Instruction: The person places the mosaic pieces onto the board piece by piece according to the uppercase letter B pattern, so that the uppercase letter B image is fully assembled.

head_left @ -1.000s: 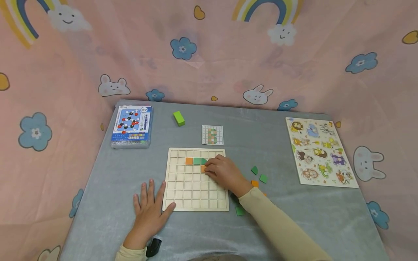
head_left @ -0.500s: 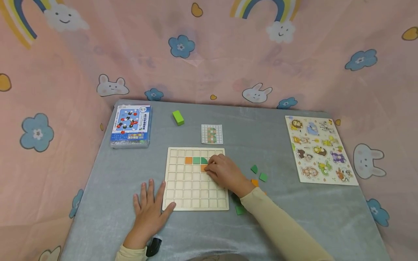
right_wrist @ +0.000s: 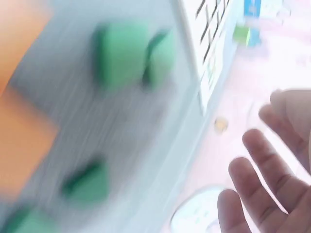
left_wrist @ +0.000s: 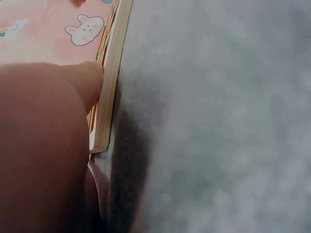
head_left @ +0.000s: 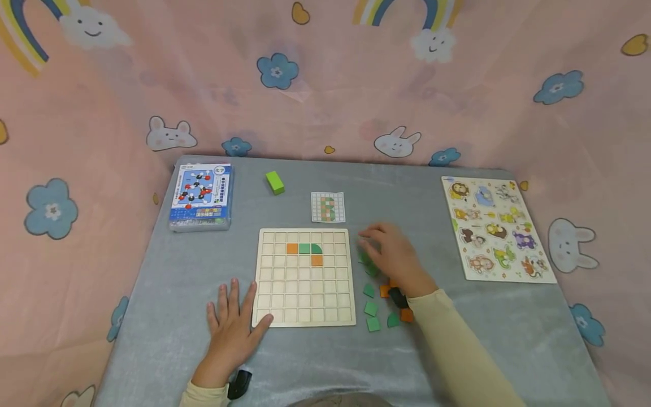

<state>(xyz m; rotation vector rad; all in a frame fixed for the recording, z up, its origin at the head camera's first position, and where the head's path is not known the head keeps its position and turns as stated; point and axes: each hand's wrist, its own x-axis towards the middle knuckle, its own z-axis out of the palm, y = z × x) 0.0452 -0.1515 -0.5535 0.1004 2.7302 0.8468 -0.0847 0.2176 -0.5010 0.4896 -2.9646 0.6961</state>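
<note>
A pale wooden grid board (head_left: pixel 305 288) lies on the grey cloth in the head view. In it sit an orange square (head_left: pixel 292 249), a green square (head_left: pixel 304 249), a green quarter-round piece (head_left: pixel 316 249) and a second orange square (head_left: pixel 317 260) below that. My left hand (head_left: pixel 234 328) lies spread beside the board, its thumb touching the lower left corner. Right of the board, my right hand (head_left: pixel 394 254) hovers above loose green pieces (head_left: pixel 370 265), partly covering them. Its fingers (right_wrist: pixel 255 182) are relaxed with nothing between them in the right wrist view.
A small pattern card (head_left: pixel 328 207) lies behind the board. A lime-green block (head_left: pixel 275 183) and a boxed molecule set (head_left: pixel 200 196) are at the back left. An animal puzzle board (head_left: pixel 497 229) lies at the right. More loose green tiles (head_left: pixel 370 308) and orange tiles (head_left: pixel 406 315) lie near the right wrist.
My right hand has left the orange square beneath the quarter-round piece and moved right, off the board, to the loose pieces. The left hand stays put.
</note>
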